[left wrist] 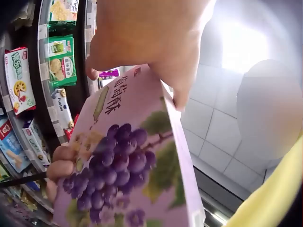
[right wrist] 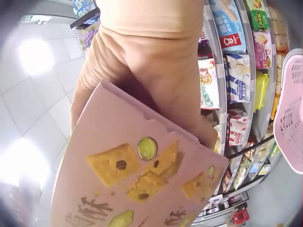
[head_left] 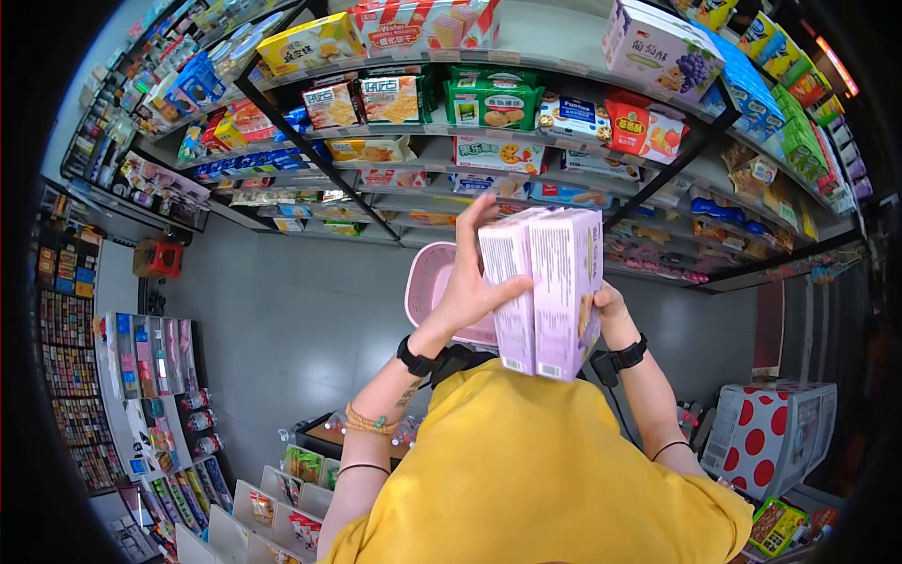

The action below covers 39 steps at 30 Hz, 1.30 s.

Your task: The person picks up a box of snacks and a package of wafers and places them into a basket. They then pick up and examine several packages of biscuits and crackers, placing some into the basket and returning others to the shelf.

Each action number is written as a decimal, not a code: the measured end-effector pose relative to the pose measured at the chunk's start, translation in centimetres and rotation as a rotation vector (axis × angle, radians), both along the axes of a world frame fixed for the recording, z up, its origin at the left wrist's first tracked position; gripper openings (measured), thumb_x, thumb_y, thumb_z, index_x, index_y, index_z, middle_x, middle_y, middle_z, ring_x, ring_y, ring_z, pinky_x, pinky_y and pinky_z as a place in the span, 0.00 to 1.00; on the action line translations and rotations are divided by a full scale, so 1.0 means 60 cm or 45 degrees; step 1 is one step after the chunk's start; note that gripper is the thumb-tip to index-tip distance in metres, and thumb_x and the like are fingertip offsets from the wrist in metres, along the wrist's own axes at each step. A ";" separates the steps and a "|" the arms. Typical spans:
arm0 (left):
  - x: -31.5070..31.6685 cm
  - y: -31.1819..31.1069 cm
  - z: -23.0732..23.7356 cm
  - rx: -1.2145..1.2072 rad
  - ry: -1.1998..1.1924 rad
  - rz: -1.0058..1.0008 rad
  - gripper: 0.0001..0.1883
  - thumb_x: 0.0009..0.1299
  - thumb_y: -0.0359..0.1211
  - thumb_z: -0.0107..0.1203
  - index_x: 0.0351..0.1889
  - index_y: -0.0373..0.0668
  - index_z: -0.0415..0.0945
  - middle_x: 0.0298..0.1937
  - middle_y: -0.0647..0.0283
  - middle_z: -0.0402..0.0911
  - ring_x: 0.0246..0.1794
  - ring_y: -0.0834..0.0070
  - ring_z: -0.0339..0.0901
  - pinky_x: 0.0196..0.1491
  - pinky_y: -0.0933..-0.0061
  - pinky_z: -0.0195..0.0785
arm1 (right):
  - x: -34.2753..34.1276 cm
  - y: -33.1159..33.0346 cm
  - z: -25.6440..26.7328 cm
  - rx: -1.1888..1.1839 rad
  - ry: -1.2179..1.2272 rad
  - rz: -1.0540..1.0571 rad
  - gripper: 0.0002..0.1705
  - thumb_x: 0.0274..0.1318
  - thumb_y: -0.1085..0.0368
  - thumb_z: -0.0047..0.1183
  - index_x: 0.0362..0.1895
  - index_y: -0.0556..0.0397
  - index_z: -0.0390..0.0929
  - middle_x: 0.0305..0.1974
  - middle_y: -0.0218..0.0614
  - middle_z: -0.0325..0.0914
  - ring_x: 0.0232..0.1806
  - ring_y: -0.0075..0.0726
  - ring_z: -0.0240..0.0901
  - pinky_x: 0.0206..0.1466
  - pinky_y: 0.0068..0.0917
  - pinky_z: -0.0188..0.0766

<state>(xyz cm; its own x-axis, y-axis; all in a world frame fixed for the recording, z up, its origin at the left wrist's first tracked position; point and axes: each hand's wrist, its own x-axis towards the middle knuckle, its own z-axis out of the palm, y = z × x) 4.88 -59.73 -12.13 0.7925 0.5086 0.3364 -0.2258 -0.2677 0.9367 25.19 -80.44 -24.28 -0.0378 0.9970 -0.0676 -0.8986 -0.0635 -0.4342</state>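
Observation:
Two light purple boxes of grape pastries are held upright, side by side, in front of the chest. My left hand (head_left: 467,277) grips the left box (head_left: 507,324), thumb across its narrow printed side and fingers up at its far edge. On the other side my right hand (head_left: 613,312) holds the right box (head_left: 567,301), fingers at its outer face. A large bunch of grapes is printed on the box (left wrist: 118,161) in the left wrist view. In the right wrist view, pastry squares show on the box face (right wrist: 142,170), and the fingertips are mostly hidden behind it.
A pink basket (head_left: 423,282) is beyond the left wrist, low down. Ahead stand shelves (head_left: 498,58) of biscuits and snacks; another grape pastry box (head_left: 662,52) sits on top at right. A red-dotted white cabinet (head_left: 752,437) stands at right, and a snack rack (head_left: 249,517) is behind left.

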 end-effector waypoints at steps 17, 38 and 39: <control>0.071 0.022 -0.029 -0.265 -0.102 -0.361 0.27 0.57 0.31 0.73 0.55 0.40 0.78 0.62 0.57 0.76 0.68 0.65 0.69 0.70 0.62 0.58 | 0.034 0.008 0.008 0.009 0.018 0.042 0.52 0.35 0.65 0.71 0.69 0.64 0.63 0.62 0.49 0.74 0.63 0.46 0.73 0.70 0.39 0.64; 0.037 0.037 -0.124 -0.186 0.303 -0.256 0.65 0.48 0.43 0.78 0.76 0.34 0.41 0.73 0.48 0.55 0.75 0.58 0.53 0.76 0.61 0.44 | 0.083 0.124 0.191 0.178 -2.497 0.299 0.72 0.30 0.46 0.76 0.77 0.56 0.45 0.60 0.56 0.63 0.61 0.62 0.61 0.65 0.46 0.58; 0.033 0.035 -0.128 -0.202 0.322 -0.236 0.66 0.48 0.43 0.78 0.76 0.34 0.41 0.73 0.48 0.54 0.76 0.58 0.52 0.76 0.61 0.43 | 0.081 0.131 0.191 0.130 -2.470 0.386 0.71 0.31 0.46 0.76 0.77 0.55 0.45 0.62 0.57 0.62 0.62 0.62 0.61 0.67 0.47 0.57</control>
